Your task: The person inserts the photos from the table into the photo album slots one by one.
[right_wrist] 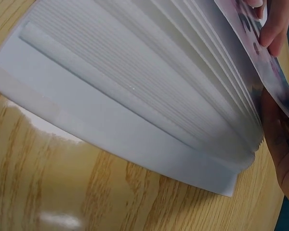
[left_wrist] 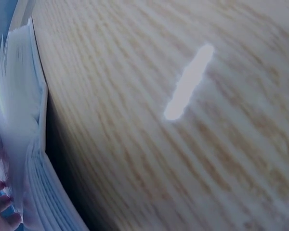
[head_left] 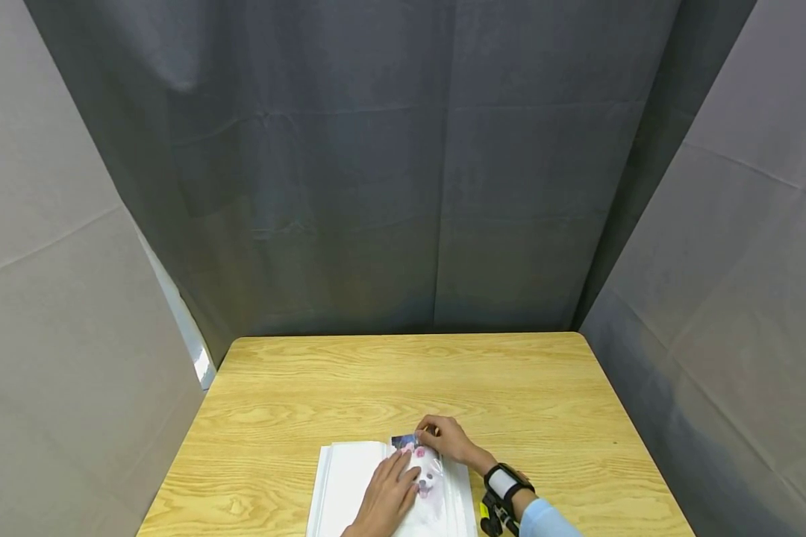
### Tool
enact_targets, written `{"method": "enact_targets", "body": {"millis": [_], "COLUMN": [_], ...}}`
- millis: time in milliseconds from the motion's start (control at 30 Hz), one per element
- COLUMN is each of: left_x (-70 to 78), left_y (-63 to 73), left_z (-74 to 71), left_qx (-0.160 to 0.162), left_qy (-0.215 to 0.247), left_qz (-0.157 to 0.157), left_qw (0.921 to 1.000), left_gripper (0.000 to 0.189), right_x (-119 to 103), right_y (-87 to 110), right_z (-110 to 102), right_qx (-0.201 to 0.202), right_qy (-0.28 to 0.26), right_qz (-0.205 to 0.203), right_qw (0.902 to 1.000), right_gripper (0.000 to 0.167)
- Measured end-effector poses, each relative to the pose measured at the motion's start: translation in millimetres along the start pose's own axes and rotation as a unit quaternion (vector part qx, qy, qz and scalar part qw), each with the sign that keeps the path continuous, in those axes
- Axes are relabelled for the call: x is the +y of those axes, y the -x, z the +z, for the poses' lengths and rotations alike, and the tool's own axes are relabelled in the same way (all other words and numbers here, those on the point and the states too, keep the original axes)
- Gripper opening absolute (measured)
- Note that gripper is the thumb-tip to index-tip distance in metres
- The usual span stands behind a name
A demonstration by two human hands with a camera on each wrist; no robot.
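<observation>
An album point(head_left: 356, 477) with clear sleeve pages lies open at the table's front. On its right-hand page is a picture point(head_left: 427, 473) of a white and pink figure, under shiny clear plastic; a dark blue card edge point(head_left: 403, 441) shows at its top. My left hand point(head_left: 389, 488) rests on the page with fingers extended, its fingertips touching the picture's left side. With thumb and fingers, my right hand point(head_left: 443, 438) pinches the picture card at the upper edge. In the right wrist view, the picture point(right_wrist: 260, 53) and its sleeve stand lifted from the fanned pages point(right_wrist: 149, 72).
The wooden table point(head_left: 295, 388) extends behind and to both sides of the album. A dark grey curtain point(head_left: 376, 186) hangs at the back, with pale cloth walls point(head_left: 732, 298) left and right. My right wrist bears a strapped camera point(head_left: 493, 514).
</observation>
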State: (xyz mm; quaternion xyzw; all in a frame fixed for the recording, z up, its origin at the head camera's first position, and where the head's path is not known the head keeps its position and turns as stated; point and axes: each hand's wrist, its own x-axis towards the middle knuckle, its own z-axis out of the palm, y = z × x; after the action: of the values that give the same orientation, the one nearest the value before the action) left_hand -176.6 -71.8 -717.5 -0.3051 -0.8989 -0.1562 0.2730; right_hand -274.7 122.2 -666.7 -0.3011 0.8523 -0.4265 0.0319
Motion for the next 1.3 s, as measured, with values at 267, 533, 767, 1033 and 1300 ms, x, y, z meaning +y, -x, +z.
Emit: {"method": "enact_targets", "body": {"millis": [267,533,767,1033,1300], "left_x": [0.6,0.8,1.7,1.0,-13.7], "left_y": [-0.9,-0.1,-0.6,-0.3,9.2], "left_z": [-2.0,-1.3,-2.0,-4.6,-9.4], "left_qx": [-0.012,-0.008,-0.009,0.0,-0.011], "left_qy": [0.002,-0.001,-0.006,-0.003,-0.033], "left_qz": [-0.003,-0.001,0.001,0.006,-0.036], "left_qw": [0.9999,1.0,0.9999,1.0,0.9988], "left_gripper": [0.026,0.027,0.027,0.028,0.025], "right_x": [2.1,3.8,2.8,2.4,5.3], "right_y": [-0.3,0.4,-0.3,3.7,20.5], "right_z": [0.0,0.6,0.9,2.2,4.0], "right_qx": [-0.005,-0.008,-0.019,-0.012,0.002], "right_qy": [0.005,-0.001,-0.006,0.013,0.086], "right_qz": [-0.01,-0.016,-0.013,-0.03,-0.028], "right_qw": [0.9999,0.9998,0.9997,0.9994,0.9959], "right_gripper": [0.013,0.011,0.015,0.008,0.033]}}
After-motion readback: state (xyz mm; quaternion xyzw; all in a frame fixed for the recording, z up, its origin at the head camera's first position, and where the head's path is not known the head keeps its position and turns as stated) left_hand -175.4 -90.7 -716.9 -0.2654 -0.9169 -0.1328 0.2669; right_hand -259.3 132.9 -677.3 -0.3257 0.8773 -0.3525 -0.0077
